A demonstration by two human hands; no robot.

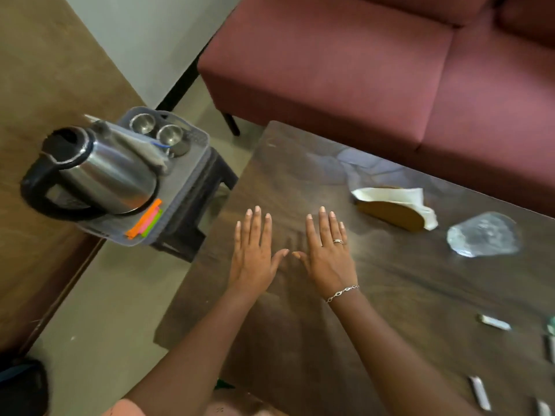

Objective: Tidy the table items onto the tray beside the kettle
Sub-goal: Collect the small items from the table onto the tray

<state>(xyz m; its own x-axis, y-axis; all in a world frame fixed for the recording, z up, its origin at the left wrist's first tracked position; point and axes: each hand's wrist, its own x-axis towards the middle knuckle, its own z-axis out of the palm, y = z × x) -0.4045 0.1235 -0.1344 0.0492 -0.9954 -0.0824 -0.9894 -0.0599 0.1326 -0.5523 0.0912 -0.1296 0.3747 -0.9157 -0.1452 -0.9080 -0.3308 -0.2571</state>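
We see a maroon sofa, a dark stool standing on the pale floor, and a white wall

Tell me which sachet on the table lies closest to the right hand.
The uppermost sachet, right of the right hand; the others lie lower in view.

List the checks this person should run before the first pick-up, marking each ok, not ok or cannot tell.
1. Hands free: left hand and right hand have straight fingers, holding nothing: ok.
2. Room on tray: bare strip shows beside kettle and steel cups: ok.
3. Items cleared: napkin holder, clear plastic and sachets lie on the table: not ok.
4. All sachets in view: some are cut by the picture's edge: cannot tell.
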